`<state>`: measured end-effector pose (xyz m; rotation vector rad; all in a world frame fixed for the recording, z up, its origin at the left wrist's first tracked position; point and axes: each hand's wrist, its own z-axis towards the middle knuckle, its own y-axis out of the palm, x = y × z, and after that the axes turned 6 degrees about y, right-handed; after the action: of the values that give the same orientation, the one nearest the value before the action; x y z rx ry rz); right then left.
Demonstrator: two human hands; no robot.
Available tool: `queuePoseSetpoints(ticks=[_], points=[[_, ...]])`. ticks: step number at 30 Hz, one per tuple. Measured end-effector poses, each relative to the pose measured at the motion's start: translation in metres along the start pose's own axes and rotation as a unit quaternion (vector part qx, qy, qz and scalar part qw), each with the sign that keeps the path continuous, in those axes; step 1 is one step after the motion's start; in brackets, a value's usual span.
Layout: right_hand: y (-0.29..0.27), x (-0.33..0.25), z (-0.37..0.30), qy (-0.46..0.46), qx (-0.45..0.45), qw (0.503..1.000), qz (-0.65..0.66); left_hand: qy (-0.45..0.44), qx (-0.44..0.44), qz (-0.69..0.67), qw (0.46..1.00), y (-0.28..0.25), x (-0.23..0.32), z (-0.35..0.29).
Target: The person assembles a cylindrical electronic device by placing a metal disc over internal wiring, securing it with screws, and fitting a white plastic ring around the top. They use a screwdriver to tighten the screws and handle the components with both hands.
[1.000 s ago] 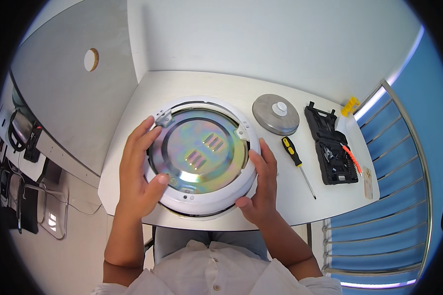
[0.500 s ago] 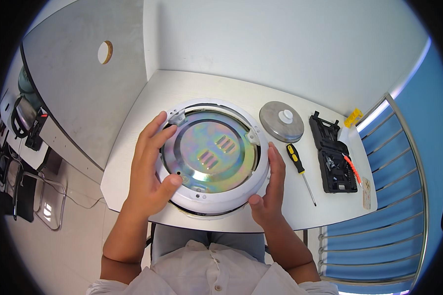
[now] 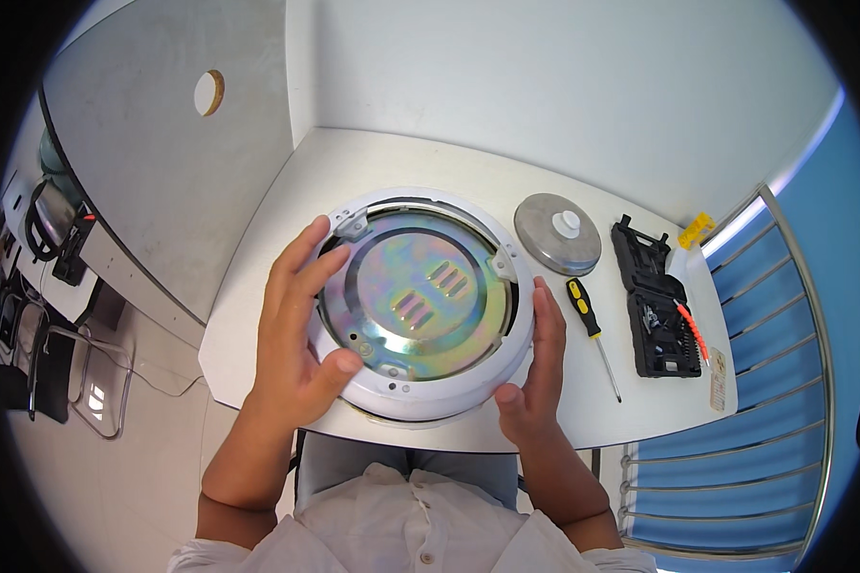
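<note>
Before me on the table lies a round appliance base with a rainbow-tinted metal plate (image 3: pixel 401 267) in its middle, pierced by two groups of vent slots. A white ring (image 3: pixel 420 403) with small metal brackets surrounds the plate. My left hand (image 3: pixel 301 334) grips the ring's left side, fingers spread over the rim and thumb on its front left part. Against the right side rests my right hand (image 3: pixel 537 372), fingers upright along the outer wall and thumb near the front right edge. The undersides of both hands' grips are partly hidden.
Right of the base are a metal lid (image 3: pixel 548 245) with a white knob and a black-and-yellow screwdriver (image 3: pixel 585 310). Farther right lie an open black tool case (image 3: pixel 669 371), a red flexible shaft (image 3: pixel 692 329) and a yellow item (image 3: pixel 697 230). A metal railing (image 3: pixel 805 286) stands beyond.
The whole view has shifted slightly, so the table's things appear a little farther right. The dark gap under the ring's front looks narrower. Both hands keep nearly the same places on the ring.
</note>
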<state>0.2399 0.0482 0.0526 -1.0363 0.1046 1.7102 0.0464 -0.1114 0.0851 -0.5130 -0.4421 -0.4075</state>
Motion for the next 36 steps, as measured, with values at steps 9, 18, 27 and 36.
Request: queuePoseSetpoints(ticks=[9,18,27,36], points=[[0.005,0.003,-0.002,0.019,0.015,0.999,0.043,0.004,0.009,-0.026,1.000,0.002,-0.002,-0.001],[0.008,0.008,-0.005,0.026,0.019,0.999,0.031,0.018,0.019,-0.036,0.999,0.003,-0.010,-0.009],[0.008,-0.001,-0.003,0.057,0.005,0.996,0.063,0.010,0.027,-0.052,0.998,0.002,-0.022,-0.032],[-0.013,-0.013,0.014,0.117,0.030,0.991,0.056,-0.150,0.059,-0.193,0.968,-0.001,-0.036,-0.062]])
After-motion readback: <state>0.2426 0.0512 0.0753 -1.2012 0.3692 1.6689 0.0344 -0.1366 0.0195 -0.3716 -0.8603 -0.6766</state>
